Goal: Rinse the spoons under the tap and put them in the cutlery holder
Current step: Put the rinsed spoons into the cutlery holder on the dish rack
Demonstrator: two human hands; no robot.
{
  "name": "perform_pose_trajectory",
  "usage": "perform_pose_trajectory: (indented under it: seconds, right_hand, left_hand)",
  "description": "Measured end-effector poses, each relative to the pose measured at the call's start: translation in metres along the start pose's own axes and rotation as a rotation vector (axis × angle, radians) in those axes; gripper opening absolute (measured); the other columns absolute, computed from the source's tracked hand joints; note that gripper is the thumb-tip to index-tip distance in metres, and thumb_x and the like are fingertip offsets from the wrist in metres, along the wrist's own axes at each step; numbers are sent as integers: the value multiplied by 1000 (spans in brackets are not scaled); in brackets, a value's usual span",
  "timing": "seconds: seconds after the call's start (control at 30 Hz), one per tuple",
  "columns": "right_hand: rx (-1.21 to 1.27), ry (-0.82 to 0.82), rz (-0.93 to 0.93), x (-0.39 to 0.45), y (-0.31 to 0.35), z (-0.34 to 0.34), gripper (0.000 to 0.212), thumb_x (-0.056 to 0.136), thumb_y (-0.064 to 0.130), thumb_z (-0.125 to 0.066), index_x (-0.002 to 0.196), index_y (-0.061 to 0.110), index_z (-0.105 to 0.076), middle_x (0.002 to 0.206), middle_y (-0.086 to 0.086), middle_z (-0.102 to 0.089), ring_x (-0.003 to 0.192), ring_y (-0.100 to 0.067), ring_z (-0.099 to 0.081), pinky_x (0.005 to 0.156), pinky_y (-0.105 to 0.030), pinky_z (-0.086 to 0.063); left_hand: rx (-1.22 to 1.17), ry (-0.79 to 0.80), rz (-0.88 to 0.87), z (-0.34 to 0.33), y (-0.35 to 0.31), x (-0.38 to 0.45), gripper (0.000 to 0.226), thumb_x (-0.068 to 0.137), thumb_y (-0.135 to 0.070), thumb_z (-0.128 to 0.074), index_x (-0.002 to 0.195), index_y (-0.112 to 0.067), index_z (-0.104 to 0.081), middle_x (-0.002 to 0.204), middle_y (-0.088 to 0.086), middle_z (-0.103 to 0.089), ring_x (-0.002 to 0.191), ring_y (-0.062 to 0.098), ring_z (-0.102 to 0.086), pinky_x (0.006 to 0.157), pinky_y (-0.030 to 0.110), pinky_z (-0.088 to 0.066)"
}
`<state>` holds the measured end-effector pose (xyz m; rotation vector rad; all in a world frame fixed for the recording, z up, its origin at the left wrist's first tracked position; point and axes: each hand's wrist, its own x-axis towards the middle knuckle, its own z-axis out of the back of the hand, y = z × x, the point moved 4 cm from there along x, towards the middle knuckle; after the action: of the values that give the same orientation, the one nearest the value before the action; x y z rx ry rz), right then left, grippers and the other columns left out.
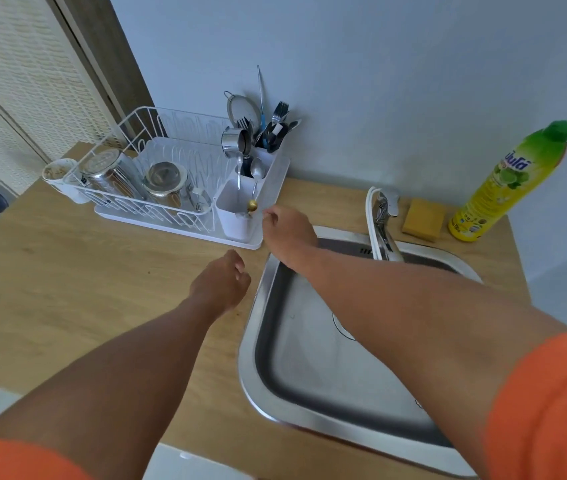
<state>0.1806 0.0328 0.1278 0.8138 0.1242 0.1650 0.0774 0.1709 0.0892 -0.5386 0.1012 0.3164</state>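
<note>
The white cutlery holder (237, 221) stands at the right end of the dish rack (126, 133). Its front compartment holds a gold spoon (253, 205), and two silver spoons (257, 168) lean in the compartment behind. My right hand (287, 233) hovers just right of the holder, its bent fingertips close to the gold spoon; whether they touch it is hidden. My left hand (221, 284) hangs loosely curled over the wooden counter, holding nothing. The tap (384, 220) stands behind the steel sink (264, 282); no water is visible.
Steel jars (162, 183) and a cup lie in the rack. Forks, a strainer and a small pot fill the holder's back part. A yellow sponge (424, 218) and a dish soap bottle (503, 183) sit right of the tap, against the wall.
</note>
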Motion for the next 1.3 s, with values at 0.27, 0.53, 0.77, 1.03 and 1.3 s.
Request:
perform_pose_trajectory:
  seconds: [0.27, 0.53, 0.77, 1.03, 1.3]
  right_hand:
    - [-50, 73, -73, -96, -103, -16, 25, 100, 28, -47, 110, 25, -70, 109, 1, -73, 103, -25, -66, 85, -39, -55]
    - [-317, 179, -336, -181, -234, 20, 24, 98, 33, -44, 103, 27, -66, 106, 3, -71, 98, -27, -68, 80, -37, -54]
    - [-434, 112, -685, -196, -307, 73, 25, 101, 19, -47, 111, 13, -69, 117, -15, -70, 105, -36, -68, 84, -35, -53]
    - [-431, 84, -827, -196, -312, 79, 24, 100, 12, -51, 115, 6, -68, 120, -19, -68, 110, -39, -68, 85, -41, -57]
    - [-466, 85, -820, -198, -309, 75, 17, 97, 5, -56, 108, 4, -68, 110, -18, -69, 101, -37, -70, 75, -38, -57]
  left_hand:
    - [93, -77, -144, -17, 11, -9, 20, 93, -23, -64, 111, -14, -66, 106, 6, -70, 98, 31, -64, 82, 44, -54]
    - [301, -99, -341, -31, 27, -35, 43, 89, -39, -44, 118, -13, -64, 126, 12, -60, 109, 40, -54, 92, 55, -42]
    - [287, -114, -334, -43, 35, -38, 54, 96, -44, -37, 128, -10, -62, 137, 15, -56, 121, 43, -49, 102, 59, -38]
    - [368, -39, -370, -54, 46, -26, 66, 103, -46, -23, 162, -17, -30, 170, 5, -25, 157, 27, -19, 124, 51, -17]
    - [399, 14, -356, -57, 50, -23, 68, 103, -50, -9, 165, -20, -8, 173, 0, -2, 159, 20, 2, 128, 49, -3]
